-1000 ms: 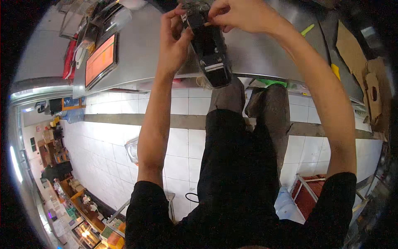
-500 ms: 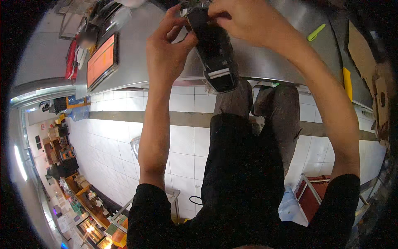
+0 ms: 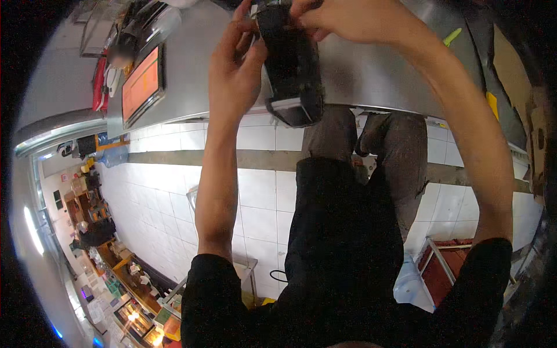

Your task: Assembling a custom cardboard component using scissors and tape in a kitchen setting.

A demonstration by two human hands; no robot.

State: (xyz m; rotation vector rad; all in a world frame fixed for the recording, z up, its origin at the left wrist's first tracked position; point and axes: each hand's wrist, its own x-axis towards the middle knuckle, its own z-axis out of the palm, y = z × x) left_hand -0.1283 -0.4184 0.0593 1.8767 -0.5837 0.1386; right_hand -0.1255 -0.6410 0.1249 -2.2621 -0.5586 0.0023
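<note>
A long black handheld device with a pale strip across its near end is held over the front edge of the steel table. My left hand grips its left side near the far end, thumb against the edge and fingers bent around. From the right, my right hand is closed at the far part of the device, its fingertips pressed to the right side. The device's far end runs close to the picture's top edge, so the exact fingertip contact there is partly hidden.
On the table's left lies a tablet with an orange screen, beside a red item. To the right are a yellow-green pen-like item, a yellow object and cardboard. A metal-framed red seat stands behind on the right.
The device's near end has swung left and the device looks straighter. Its toothed pale strip is now blurred. Both hands keep hold; my right forearm has shifted slightly right.
</note>
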